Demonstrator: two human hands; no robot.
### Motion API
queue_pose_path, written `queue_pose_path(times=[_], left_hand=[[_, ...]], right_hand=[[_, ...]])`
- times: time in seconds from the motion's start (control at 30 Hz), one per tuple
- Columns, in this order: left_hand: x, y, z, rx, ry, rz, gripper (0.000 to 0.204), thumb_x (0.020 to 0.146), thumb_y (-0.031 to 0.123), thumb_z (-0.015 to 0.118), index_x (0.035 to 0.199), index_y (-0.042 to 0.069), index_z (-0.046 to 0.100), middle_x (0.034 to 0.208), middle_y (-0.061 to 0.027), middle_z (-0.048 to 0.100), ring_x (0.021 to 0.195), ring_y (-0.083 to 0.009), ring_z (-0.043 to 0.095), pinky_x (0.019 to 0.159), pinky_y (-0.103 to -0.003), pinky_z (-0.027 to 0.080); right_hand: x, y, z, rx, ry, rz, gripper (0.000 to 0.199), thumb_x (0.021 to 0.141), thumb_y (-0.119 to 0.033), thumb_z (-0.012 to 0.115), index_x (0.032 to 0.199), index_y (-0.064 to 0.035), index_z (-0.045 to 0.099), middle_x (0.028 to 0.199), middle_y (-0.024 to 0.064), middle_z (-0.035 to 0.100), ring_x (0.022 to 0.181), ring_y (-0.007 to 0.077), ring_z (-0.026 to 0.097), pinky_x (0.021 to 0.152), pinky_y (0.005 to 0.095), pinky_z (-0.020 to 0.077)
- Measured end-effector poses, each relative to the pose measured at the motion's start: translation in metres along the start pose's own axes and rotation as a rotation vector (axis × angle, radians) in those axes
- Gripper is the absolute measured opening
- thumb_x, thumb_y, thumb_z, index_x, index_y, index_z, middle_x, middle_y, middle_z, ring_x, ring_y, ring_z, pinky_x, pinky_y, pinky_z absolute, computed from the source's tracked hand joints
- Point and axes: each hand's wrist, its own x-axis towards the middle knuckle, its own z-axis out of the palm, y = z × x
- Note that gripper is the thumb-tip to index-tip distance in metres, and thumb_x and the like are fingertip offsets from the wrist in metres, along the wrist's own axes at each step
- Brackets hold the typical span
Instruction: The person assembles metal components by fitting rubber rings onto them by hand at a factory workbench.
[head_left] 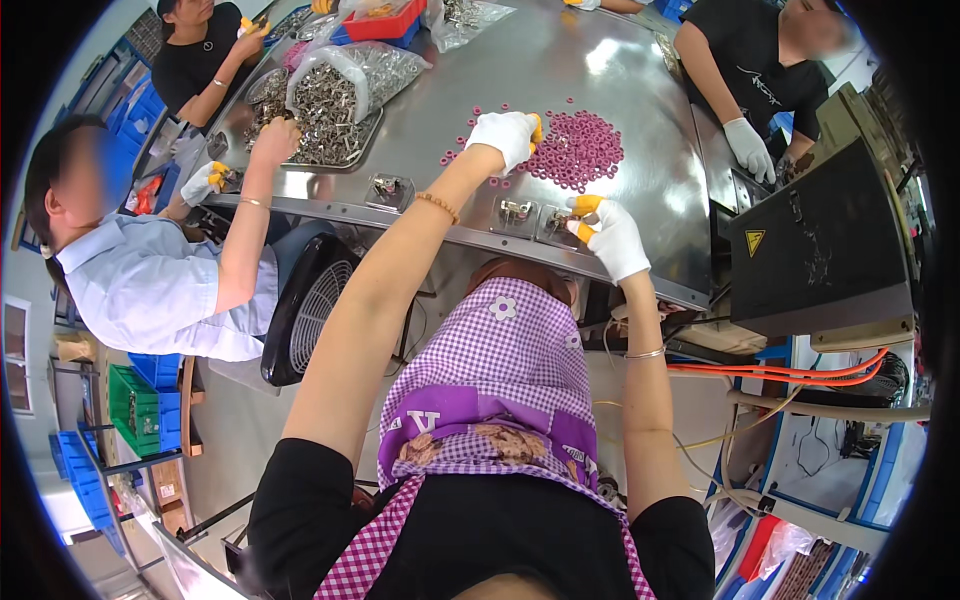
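My left hand (503, 140), in a white glove with yellow fingertips, reaches to the left side of a spread of small pink rings (582, 150). Its fingers are closed together at the rings, and what they pinch is too small to make out. My right hand (617, 243), gloved the same way, is near the table's front edge. Its yellow thumb and finger are apart, at the right side of a small clear block with metal parts (556, 224). Just left of that stands a second such block (515, 213), also with shiny metal parts.
On the metal table (450, 110), a tray of small metal parts (345, 150) and an open plastic bag lie to the left. Another clear block (388, 192) sits near the front edge. A co-worker (170, 270) sits at left; others work across the table. A dark machine box (820, 240) stands right.
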Motion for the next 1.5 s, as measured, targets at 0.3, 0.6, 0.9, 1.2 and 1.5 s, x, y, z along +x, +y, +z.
queue_pose_path(times=[0.3, 0.6, 0.9, 1.2, 1.5], left_hand=[[-0.006, 0.019, -0.025, 0.185, -0.111, 0.066, 0.033, 0.082, 0.012, 0.057, 0.112, 0.018, 0.067, 0.099, -0.0068, 0.07, 0.082, -0.0304, 0.067, 0.076, -0.041, 0.052], [-0.021, 0.017, -0.025, 0.07, -0.068, 0.082, 0.027, 0.083, 0.014, 0.06, 0.108, 0.015, 0.07, 0.097, -0.0081, 0.07, 0.08, -0.0293, 0.066, 0.076, -0.039, 0.051], [-0.091, 0.075, -0.014, -0.493, 0.098, -0.206, 0.027, 0.081, 0.029, 0.066, 0.097, 0.008, 0.072, 0.093, -0.0074, 0.072, 0.079, -0.0266, 0.064, 0.074, -0.034, 0.048], [-0.1, 0.072, 0.021, 0.128, 0.345, 0.085, 0.022, 0.077, 0.029, 0.062, 0.087, 0.013, 0.074, 0.089, -0.0061, 0.071, 0.082, -0.027, 0.06, 0.083, -0.037, 0.038], [-0.117, 0.065, -0.001, -0.032, 0.324, -0.113, 0.032, 0.086, 0.035, 0.058, 0.105, 0.012, 0.07, 0.096, -0.008, 0.07, 0.083, -0.0276, 0.063, 0.078, -0.037, 0.045]], right_hand=[[0.003, 0.017, 0.007, 0.131, -0.049, -0.001, 0.016, 0.075, -0.004, 0.069, 0.091, -0.0015, 0.07, 0.093, 0.0062, 0.067, 0.079, 0.0209, 0.06, 0.076, 0.0277, 0.0485], [-0.002, 0.008, 0.011, 0.201, -0.015, 0.169, 0.019, 0.075, -0.002, 0.069, 0.095, -0.0018, 0.069, 0.094, 0.006, 0.065, 0.077, 0.0197, 0.058, 0.075, 0.027, 0.0474], [-0.001, 0.001, 0.009, 0.218, 0.019, 0.374, 0.024, 0.076, -0.003, 0.07, 0.1, -0.003, 0.068, 0.096, 0.0066, 0.065, 0.078, 0.0203, 0.059, 0.074, 0.0283, 0.0479], [-0.005, 0.022, 0.013, 0.059, -0.004, 0.104, 0.032, 0.07, -0.008, 0.074, 0.102, -0.0031, 0.067, 0.101, 0.0098, 0.067, 0.078, 0.0244, 0.061, 0.075, 0.0323, 0.0494], [-0.024, -0.004, -0.006, -0.419, 0.013, 0.046, 0.047, 0.062, -0.004, 0.076, 0.108, -0.0106, 0.068, 0.098, 0.0053, 0.07, 0.079, 0.0232, 0.061, 0.076, 0.0317, 0.0494]])
